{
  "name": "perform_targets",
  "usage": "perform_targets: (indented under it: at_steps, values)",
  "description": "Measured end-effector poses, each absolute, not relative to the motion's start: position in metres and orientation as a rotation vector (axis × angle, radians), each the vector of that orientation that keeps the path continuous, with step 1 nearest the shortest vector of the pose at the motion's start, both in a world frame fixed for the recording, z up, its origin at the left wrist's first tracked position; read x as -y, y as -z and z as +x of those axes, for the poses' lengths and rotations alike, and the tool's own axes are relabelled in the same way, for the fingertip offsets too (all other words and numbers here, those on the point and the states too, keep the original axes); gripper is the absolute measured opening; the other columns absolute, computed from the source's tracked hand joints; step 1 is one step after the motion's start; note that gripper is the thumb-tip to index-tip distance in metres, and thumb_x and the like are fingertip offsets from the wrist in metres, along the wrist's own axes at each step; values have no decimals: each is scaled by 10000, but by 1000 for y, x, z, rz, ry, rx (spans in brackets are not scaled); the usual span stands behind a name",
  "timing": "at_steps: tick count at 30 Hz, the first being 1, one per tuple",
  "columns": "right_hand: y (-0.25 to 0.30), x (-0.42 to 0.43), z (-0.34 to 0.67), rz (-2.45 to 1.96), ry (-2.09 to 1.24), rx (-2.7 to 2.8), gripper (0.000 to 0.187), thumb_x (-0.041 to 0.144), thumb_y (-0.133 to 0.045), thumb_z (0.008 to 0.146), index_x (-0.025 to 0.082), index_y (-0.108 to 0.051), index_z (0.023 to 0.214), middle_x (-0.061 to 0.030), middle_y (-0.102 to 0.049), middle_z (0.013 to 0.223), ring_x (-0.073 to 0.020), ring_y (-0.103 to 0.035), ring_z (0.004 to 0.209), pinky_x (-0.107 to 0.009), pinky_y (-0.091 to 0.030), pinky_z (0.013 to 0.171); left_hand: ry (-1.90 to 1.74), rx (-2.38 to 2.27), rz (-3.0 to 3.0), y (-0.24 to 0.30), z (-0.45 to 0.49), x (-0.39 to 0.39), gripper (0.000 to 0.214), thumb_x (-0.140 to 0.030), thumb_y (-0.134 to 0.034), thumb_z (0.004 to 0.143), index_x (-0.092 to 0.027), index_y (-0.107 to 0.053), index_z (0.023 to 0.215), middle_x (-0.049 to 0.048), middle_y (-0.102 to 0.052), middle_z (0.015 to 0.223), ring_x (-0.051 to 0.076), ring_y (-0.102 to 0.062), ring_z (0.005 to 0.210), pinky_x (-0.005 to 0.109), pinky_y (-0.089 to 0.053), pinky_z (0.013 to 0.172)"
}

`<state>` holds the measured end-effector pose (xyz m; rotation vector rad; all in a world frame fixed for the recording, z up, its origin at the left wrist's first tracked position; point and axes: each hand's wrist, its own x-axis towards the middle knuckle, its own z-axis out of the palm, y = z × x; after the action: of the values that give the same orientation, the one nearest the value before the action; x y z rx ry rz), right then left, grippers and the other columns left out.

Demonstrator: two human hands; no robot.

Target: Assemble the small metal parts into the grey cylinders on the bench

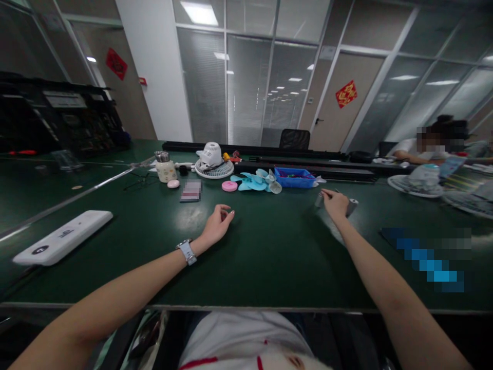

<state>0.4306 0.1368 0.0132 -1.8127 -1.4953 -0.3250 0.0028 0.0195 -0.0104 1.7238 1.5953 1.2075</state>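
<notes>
My left hand [217, 225] rests on the green table [269, 257] with a watch on its wrist. Its fingers are curled loosely and nothing shows inside them. My right hand [336, 203] reaches further out to the right and closes over a small grey cylindrical part [351, 206] lying on the table. Beyond my hands lie a light blue fan blade [254, 181], a pink round disc [229, 186] and a white fan grille with its motor housing [211, 162].
A blue tray [295, 177] of small parts stands behind the fan blade. A white flat device [63, 237] lies at the left. A cream mug [165, 167] stands at the back left. A person sits at the far right with more fan parts [421, 182].
</notes>
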Motion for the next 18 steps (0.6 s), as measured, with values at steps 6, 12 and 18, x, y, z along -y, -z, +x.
perform_targets:
  at_steps: [6, 12, 18]
  values:
    - [-14, -139, 429, -1775, 359, 1483, 378, 292, -490, 897, 156, -755, 1131, -158, -741, 1079, -299, -674, 919, -405, -480, 836, -1178, -1572, 1744, 12, 2, -20, 389, -484, -526, 892, -186, -515, 1141, 50, -631, 936, 193, -613, 817, 332, -478, 729]
    - [-14, -143, 428, -1815, 364, 1511, 381, 224, -483, 876, 118, -758, 1117, -190, -739, 1053, -307, -675, 932, -416, -486, 854, -1181, -1557, 1750, 12, 2, -20, 381, -473, -534, 887, -186, -519, 1136, 37, -629, 905, 189, -613, 796, 328, -475, 722]
    - [-16, -143, 425, -1922, 451, 1599, 388, 202, -459, 906, 136, -733, 1172, -186, -735, 1069, -295, -680, 963, -381, -489, 840, -1172, -1554, 1748, 16, 1, -24, 382, -461, -540, 885, -183, -514, 1146, 46, -622, 936, 189, -613, 823, 328, -483, 742]
